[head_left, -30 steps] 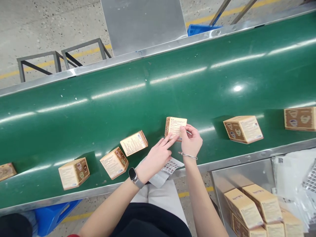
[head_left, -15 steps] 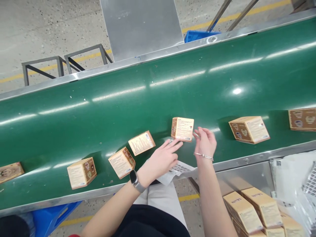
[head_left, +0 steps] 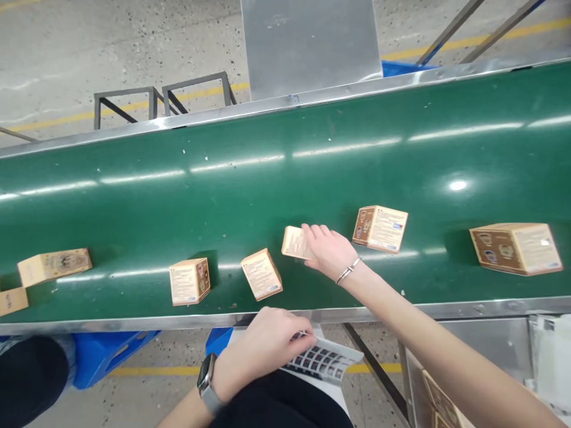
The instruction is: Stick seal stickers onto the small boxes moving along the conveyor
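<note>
Small tan cardboard boxes lie along the near side of a green conveyor belt (head_left: 285, 178). My right hand (head_left: 328, 249) reaches across the belt and lies with closed fingers on one tilted box (head_left: 294, 242). Just right of it sits another box (head_left: 380, 228). My left hand (head_left: 267, 342), with a watch on the wrist, rests below the belt's metal edge, fingers curled on a sheet of small stickers (head_left: 323, 359) on my lap. Two more boxes (head_left: 262, 273) (head_left: 190, 280) stand left of my right hand.
A larger box (head_left: 515, 248) lies far right on the belt, and two boxes (head_left: 54, 266) lie far left. The steel rim (head_left: 312, 315) runs along the near edge. A blue bin (head_left: 104, 351) sits under the belt. More boxes (head_left: 439, 404) show at the bottom right.
My right hand left the box it was touching and moved left onto the neighbouring box. My left hand drew back off the belt to the sticker sheet. The view has shifted left.
</note>
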Motion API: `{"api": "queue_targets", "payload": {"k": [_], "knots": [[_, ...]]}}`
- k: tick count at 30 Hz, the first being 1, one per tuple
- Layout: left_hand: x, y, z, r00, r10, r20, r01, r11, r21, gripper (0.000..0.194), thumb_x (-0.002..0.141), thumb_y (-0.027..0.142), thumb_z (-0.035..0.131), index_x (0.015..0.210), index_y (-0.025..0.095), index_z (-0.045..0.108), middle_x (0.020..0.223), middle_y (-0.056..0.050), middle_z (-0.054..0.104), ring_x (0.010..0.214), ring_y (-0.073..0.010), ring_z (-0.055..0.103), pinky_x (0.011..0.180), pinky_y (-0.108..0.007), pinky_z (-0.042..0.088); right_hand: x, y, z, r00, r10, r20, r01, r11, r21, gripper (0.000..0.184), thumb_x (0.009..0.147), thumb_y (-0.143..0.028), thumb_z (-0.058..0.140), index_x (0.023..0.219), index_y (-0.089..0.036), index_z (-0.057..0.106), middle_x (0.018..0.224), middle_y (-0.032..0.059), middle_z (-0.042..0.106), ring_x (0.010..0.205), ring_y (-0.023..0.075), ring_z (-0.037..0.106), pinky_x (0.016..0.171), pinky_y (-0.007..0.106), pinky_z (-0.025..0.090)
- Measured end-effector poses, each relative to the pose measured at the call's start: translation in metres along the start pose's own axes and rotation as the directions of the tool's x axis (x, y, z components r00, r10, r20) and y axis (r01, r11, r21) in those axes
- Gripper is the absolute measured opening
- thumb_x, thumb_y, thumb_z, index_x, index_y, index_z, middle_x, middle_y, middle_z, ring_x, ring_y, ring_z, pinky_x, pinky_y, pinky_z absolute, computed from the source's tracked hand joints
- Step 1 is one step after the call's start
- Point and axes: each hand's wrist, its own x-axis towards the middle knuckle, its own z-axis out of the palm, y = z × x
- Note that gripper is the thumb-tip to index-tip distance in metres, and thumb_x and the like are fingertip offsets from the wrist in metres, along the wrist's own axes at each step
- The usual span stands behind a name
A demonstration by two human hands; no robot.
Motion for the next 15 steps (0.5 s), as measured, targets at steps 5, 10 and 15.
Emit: {"api": "queue_targets", "payload": {"k": [5,10,15], "knots": [[0.006,-0.001,-0.002,0.994,-0.093,-0.05,0.085,0.986,-0.144,0.017,0.091,0.023,0.06,0.082,0.02,0.074,0.069,0.001,0.071,0.061,-0.0129,0.061,0.059,-0.022,0.037,-0.045,0.003,0.009,0.984,0.17,0.044,-0.172,0.985,0.03,0.058,0.075,-0.052,0.075,0.115,-0.014,0.058,0.086,0.014,0.072,0.075,0.0292,0.07,0.054,0.033,0.052],[0.013,-0.006,-0.013,0.987,-0.156,-0.035,0.125,0.892,-0.434,0.019,0.088,0.03,0.063,0.079,0.017,0.074,0.067,0.001,0.067,0.061,-0.0113,0.056,0.058,-0.021,0.039,-0.091,-0.009,-0.017,0.966,0.187,-0.179,-0.12,0.937,0.328,0.03,0.097,-0.044,0.046,0.11,-0.02,0.06,0.097,0.0117,0.073,0.087,0.0267,0.071,0.074,0.041,0.057],[0.012,-0.005,-0.02,0.993,-0.117,-0.035,0.082,0.854,-0.513,0.008,0.078,0.023,0.07,0.08,0.016,0.072,0.068,0.003,0.064,0.062,-0.0103,0.053,0.057,-0.02,0.038,-0.108,-0.034,-0.05,0.983,-0.071,-0.172,0.161,0.786,0.596,0.015,0.097,-0.031,0.052,0.105,-0.024,0.063,0.092,0.0042,0.073,0.083,0.0177,0.071,0.069,0.03,0.06]]}}
